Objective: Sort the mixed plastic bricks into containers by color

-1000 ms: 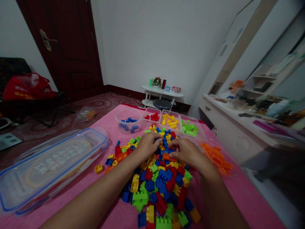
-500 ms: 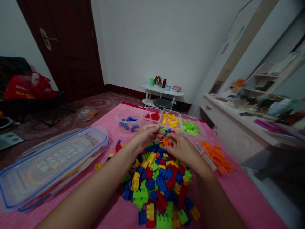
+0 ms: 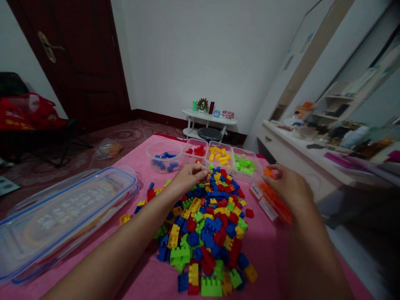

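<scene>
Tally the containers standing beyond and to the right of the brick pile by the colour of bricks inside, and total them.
Blue-brick tub: 1
Red-brick box: 1
Yellow-brick box: 1
Green-brick box: 1
Orange-brick box: 1
Total: 5

So the messy heap of multicoloured interlocking toy bricks [image 3: 208, 225] looks like hard plastic, smooth with a slight sheen. The round clear tub [image 3: 150, 153] is see-through plastic, pretty shiny, and the long blue-rimmed clear lid [image 3: 78, 196] is glossy plastic too. The pink surface [image 3: 265, 254] is matt, kinda fuzzy cloth. The dark reddish-brown door [image 3: 90, 62] looks like wood, with a smooth metal handle [image 3: 48, 46].
</scene>
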### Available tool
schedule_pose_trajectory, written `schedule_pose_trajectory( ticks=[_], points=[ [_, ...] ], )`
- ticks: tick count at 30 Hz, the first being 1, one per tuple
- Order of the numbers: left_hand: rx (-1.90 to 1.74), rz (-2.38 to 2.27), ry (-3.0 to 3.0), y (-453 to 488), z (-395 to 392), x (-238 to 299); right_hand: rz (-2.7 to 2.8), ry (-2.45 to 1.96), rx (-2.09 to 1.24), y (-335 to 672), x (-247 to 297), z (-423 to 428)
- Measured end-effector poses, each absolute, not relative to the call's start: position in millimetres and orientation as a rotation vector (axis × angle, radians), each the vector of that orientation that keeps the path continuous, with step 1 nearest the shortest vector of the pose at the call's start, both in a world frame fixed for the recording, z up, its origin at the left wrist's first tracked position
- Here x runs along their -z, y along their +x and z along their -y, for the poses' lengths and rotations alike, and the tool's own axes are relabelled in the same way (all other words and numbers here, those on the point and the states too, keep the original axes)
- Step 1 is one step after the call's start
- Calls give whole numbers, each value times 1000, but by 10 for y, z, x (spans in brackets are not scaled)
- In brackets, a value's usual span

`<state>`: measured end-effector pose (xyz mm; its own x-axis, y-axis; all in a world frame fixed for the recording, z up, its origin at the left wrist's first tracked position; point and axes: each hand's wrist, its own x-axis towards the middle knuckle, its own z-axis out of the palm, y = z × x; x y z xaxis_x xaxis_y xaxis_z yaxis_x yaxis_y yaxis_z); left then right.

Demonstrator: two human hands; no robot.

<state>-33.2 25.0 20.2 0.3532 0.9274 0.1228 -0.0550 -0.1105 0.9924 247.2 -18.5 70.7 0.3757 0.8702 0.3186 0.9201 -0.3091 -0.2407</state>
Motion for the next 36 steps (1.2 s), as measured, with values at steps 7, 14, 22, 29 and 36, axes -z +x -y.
schedule_pose_trajectory(
  ticks=[7, 14, 22, 29, 36],
  points=[
    [-904, -974, 1926, -346, -283, -47, 1593, -2178, 19, 2422, -677, 143],
    [-615, -1340, 2355, -518, -298, -138, 2223, -1856, -409, 1747, -264, 59],
    [-465, -1062, 2440, -624, -266, -67, 2424, -1700, -277, 1316, -199, 205],
    [-318, -1098, 2446, -717, -254, -192, 2301, -1850, -152, 1326, -301, 215],
    [-517, -1367, 2403, -772, -351, -130, 2445, -1481, -306, 1093, -222, 310]
  ],
)
